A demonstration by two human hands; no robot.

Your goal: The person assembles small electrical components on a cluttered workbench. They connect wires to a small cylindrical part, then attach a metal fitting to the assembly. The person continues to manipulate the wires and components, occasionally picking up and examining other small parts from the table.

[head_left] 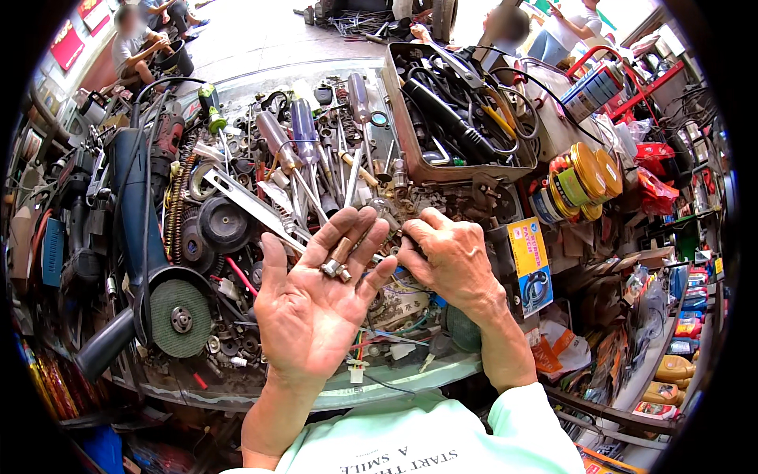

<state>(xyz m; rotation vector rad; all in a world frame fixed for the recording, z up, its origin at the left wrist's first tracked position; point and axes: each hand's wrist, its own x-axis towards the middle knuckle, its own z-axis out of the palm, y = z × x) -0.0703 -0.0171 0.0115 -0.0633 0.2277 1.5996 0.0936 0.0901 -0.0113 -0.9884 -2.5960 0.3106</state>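
One pale green shirt (426, 434) occupies the near edge, in front of the curved rim of a glass-topped counter (434, 378). The left hand (316, 292) is palm up, fingers extended and unclenched; small metal bolts (338, 259) rest across its fingers near the palm. The right hand (452, 265) is just beside it, back upward, fingers curled and tips directed at mixed metal parts (426, 204); whether it grips anything cannot be determined. Left of the hands lies a blue angle grinder (130, 205), its green abrasive disc (180, 317) exposed. Near the right wrist is a yellow-and-blue carton (530, 265). Beyond the left hand, screwdrivers (303, 130) with translucent purple handles lie among the parts. Farther right, an open metal tin (474, 172) contains a black cylindrical tool (450, 122); yellow-lidded jars (570, 188) are positioned near it. At far left, a seated person (134, 51) is beside a dark bucket (178, 59).
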